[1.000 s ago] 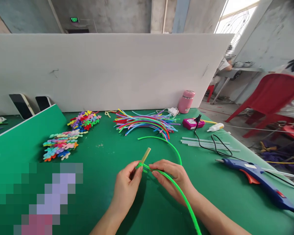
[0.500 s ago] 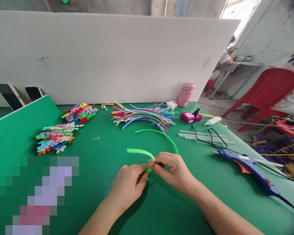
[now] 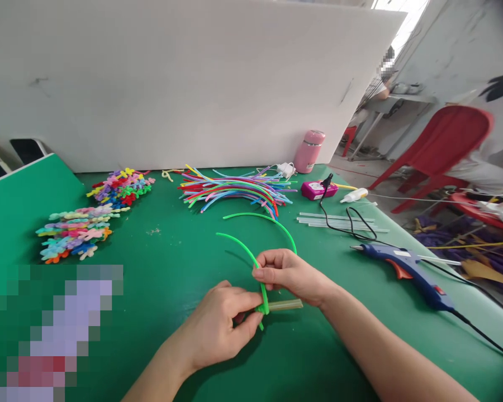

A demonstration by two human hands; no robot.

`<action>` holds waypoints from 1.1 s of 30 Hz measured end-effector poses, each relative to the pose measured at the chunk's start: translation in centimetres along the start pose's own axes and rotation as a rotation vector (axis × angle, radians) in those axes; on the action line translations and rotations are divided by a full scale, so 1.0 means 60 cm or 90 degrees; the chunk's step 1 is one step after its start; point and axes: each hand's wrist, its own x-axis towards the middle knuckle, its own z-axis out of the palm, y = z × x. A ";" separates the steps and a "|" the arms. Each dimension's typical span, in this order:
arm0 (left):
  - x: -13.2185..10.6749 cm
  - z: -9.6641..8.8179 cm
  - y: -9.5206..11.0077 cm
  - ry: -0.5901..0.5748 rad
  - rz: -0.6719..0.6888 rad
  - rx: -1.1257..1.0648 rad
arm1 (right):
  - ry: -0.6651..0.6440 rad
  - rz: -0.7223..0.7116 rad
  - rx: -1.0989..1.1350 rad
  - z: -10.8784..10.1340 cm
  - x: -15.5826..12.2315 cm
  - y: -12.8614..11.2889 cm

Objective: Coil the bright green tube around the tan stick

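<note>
Wound around a pale yellowish stick (image 3: 288, 305), a bright green pipe cleaner (image 3: 240, 243) rises from the winding and curves off to the upper left. My left hand (image 3: 218, 321) is closed, its thumb and fingers pinching the winding on the stick. Above it, my right hand (image 3: 291, 274) is closed too, gripping the pipe cleaner's long part between thumb and fingers. A short green end pokes out below the left fingertips. Another green pipe cleaner (image 3: 272, 220) lies in an arc on the table just beyond my right hand.
Loose coloured pipe cleaners (image 3: 235, 190) lie at the back; bundles of fuzzy flower shapes (image 3: 73, 234) lie left. At right are a blue glue gun (image 3: 406, 268) with its cable, clear glue sticks (image 3: 335, 221), a magenta box (image 3: 318, 190) and a pink bottle (image 3: 310, 152). A white board (image 3: 171, 84) stands behind.
My right hand has moved up from the left hand along the pipe cleaner, whose long part now stands more upright. The pale stick has come into sight. The view has tilted down and shifted.
</note>
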 end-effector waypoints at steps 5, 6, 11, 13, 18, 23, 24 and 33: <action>-0.006 0.003 0.002 0.070 -0.005 -0.025 | -0.010 0.067 0.132 -0.003 0.000 0.000; -0.008 0.005 0.000 0.096 -0.010 -0.041 | -0.010 0.072 0.149 -0.002 0.001 0.001; -0.018 0.021 -0.011 0.168 -0.060 -0.136 | -0.004 0.067 0.192 0.003 0.006 0.006; -0.019 0.024 -0.014 0.189 -0.051 -0.144 | -0.004 0.049 0.207 0.006 0.007 0.009; -0.014 0.021 -0.010 0.272 0.053 -0.108 | 0.008 0.040 0.240 0.010 0.006 0.010; -0.013 0.021 -0.002 0.330 0.000 -0.310 | 0.016 -0.004 0.359 0.017 0.002 0.004; -0.013 0.021 -0.001 0.340 -0.030 -0.382 | 0.012 -0.022 0.400 0.018 0.000 0.003; -0.002 0.006 -0.003 0.379 -0.254 -0.799 | 0.091 -0.162 0.275 0.029 -0.005 0.011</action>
